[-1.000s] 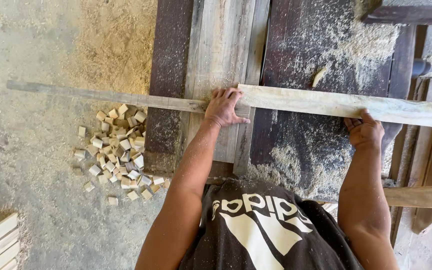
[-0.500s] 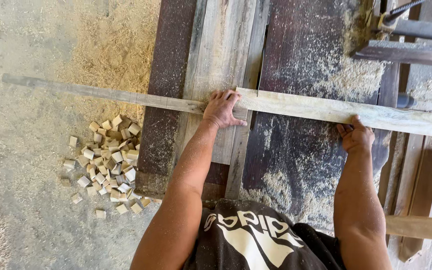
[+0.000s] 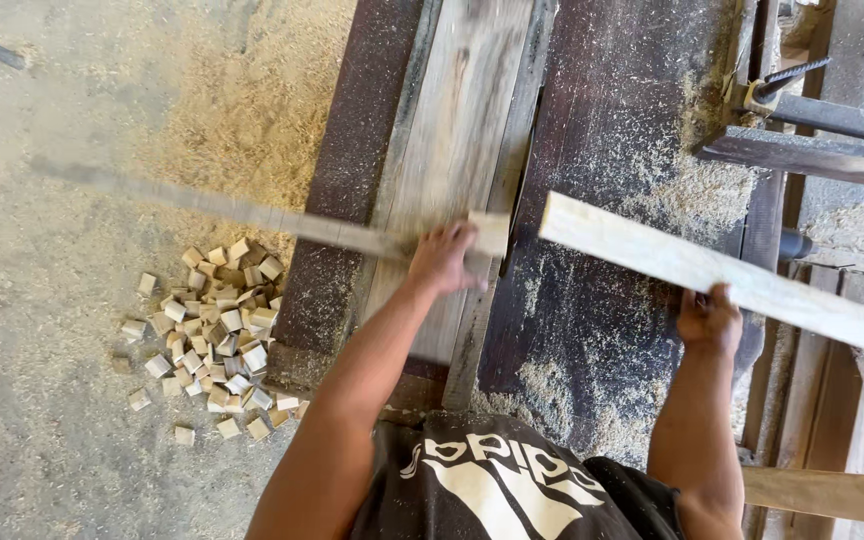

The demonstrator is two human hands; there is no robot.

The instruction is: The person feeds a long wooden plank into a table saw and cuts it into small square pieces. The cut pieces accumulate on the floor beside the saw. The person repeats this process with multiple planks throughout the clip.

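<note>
Pale timber, now in two lengths, is seen across a dark saw bench point(image 3: 602, 130) dusted with sawdust. The left piece point(image 3: 252, 215), blurred, is gripped at its cut end by the left hand point(image 3: 444, 258), fingers closed over the top of it, and it runs out toward 9 o'clock over the floor. The right piece point(image 3: 722, 275) is held from beneath by the right hand point(image 3: 709, 318), fingers curled on its lower edge, and it slopes away toward 4 o'clock. A clear gap is left between the two cut ends, directly over the slot point(image 3: 512, 215) in the bench (no blade can be made out there).

Good practice at this point, as judged from the frame, would be for both pieces to be drawn squarely apart from the slot, with each hand kept on its own side and the fresh ends not allowed to swing back together.

Open room is found at 9 o'clock, where bare floor lies beyond a heap of small offcut blocks point(image 3: 217, 330) at 8 o'clock. Less room is offered at 2 o'clock, where a metal bar and bracket point(image 3: 812, 110) stand near the right piece's upper edge. A further plank point(image 3: 832, 495) lies at 4 o'clock, beside the person's elbow.
</note>
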